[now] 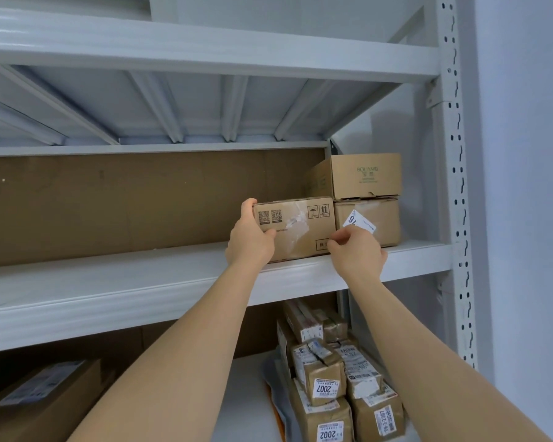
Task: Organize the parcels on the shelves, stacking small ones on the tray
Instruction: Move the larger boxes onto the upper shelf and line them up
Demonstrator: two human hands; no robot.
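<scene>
A brown cardboard parcel with two QR codes on its front stands on the white middle shelf. My left hand grips its left end, thumb over the top corner. My right hand pinches the parcel's lower right corner. Right beside it, touching, sits a taped parcel with a white label, and a lidded carton rests on top of that one. On the shelf below, several small taped parcels with numbered labels are stacked on a tray whose edge is barely visible.
A white perforated upright borders the shelving on the right, with a wall beyond. The upper shelf hangs overhead. A large brown box lies at the lower left. A brown backboard closes the middle shelf behind.
</scene>
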